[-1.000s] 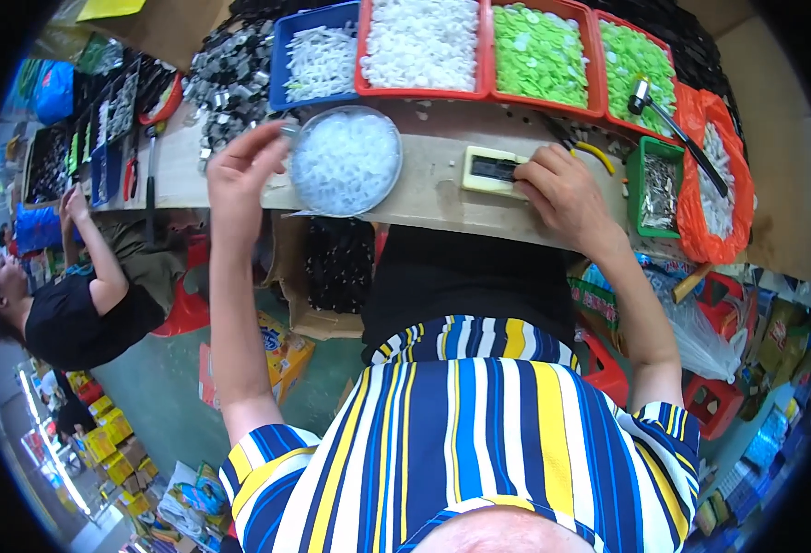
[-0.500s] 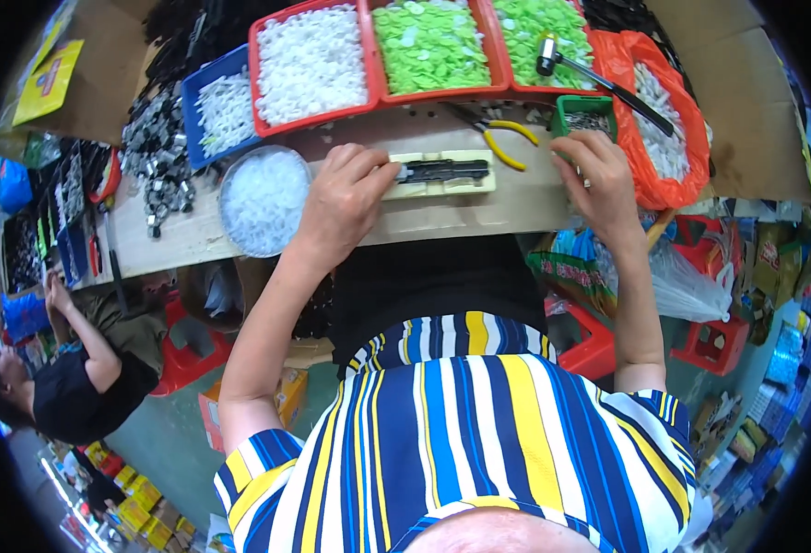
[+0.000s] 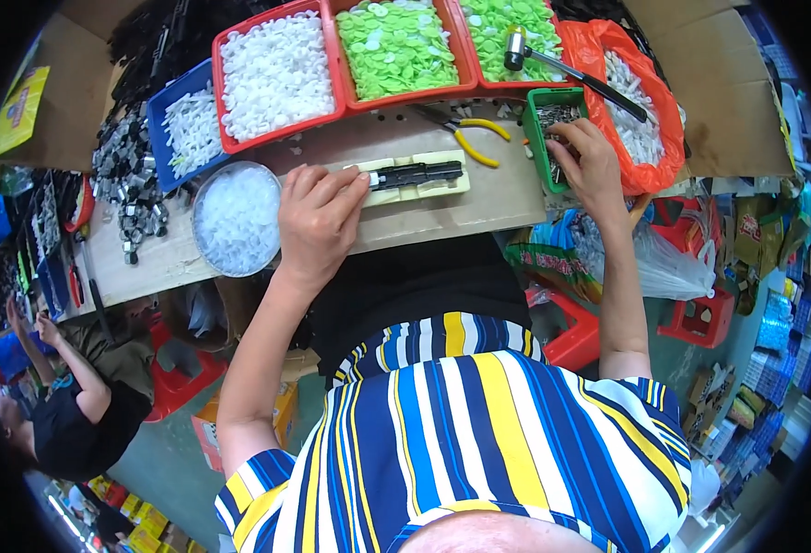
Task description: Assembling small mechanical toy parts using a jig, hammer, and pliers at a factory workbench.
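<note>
Two bare hands meet the work at the bench: the left hand has its fingertips at the left end of the cream holder, whereas a second ago it was beside the round bowl; the right hand, then at the holder, now dips bent fingers into the green tray of small grey pieces. Whether either hand grips anything cannot be told. Beyond the holder on the pale bench lie yellow-handled pliers, then red trays of white and green pieces. Farther left is a co-worker in black. The black part rests in the holder, between the hands, near the left fingertips and well apart from the right hand.
</note>
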Available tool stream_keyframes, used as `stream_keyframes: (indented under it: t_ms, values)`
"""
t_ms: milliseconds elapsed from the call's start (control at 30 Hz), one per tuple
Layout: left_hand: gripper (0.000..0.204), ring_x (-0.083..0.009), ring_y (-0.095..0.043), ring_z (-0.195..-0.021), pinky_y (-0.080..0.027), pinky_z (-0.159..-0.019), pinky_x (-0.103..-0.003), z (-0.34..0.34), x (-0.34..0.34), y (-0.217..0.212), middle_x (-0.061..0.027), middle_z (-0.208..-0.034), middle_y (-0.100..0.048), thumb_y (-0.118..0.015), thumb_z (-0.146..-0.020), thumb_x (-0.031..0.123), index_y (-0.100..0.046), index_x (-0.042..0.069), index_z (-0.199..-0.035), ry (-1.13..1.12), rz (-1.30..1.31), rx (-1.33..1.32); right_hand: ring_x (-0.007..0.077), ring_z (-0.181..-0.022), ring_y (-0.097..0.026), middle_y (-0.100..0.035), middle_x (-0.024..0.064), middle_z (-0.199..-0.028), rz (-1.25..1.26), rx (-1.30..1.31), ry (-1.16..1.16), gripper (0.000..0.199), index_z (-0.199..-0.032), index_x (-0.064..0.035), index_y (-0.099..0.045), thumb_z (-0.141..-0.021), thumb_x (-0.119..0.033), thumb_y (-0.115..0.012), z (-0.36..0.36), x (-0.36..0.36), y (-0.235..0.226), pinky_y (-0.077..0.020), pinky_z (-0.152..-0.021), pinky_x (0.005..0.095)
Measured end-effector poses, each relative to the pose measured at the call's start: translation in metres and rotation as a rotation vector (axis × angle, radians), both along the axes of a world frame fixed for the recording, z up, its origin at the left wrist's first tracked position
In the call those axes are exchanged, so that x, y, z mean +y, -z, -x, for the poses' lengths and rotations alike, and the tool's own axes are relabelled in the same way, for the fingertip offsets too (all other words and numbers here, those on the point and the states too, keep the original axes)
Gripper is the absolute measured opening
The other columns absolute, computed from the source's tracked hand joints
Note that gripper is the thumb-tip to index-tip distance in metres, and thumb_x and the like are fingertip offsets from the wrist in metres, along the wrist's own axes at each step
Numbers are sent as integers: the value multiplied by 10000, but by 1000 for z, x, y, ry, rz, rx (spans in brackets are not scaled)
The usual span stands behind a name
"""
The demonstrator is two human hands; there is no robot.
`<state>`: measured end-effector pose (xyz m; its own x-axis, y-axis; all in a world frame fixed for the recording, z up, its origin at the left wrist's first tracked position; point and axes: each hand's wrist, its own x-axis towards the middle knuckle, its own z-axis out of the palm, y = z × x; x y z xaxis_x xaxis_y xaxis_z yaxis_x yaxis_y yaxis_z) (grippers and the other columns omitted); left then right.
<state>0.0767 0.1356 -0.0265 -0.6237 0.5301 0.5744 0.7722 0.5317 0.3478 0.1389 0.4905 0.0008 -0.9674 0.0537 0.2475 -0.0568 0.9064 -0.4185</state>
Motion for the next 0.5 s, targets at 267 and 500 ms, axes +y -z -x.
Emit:
stream_keyframes:
  t_ms: [267, 500]
  values:
    - [258, -300, -584, -971, -471, -868, -400, -2, -6, -16, -82, -1051, -678, -752, -770, 58, -719, 37, -1026, 49, 71, -177, 325, -790, -635, -621, 151, -867, 30, 36, 3, 80, -916, 9, -655, -861, -48, -670, 9, 1, 4, -493, -690, 396]
    - [182, -298, -599, -949, -491, -820, -378, 45, -24, -33, -121, -976, -664, -725, -802, 35, -723, 11, -982, -183, -73, -122, 249, -758, -628, -610, 138, -846, 149, 152, 43, 88, -925, 25, -614, -884, -34, -665, 3, 1, -9, -495, -686, 339]
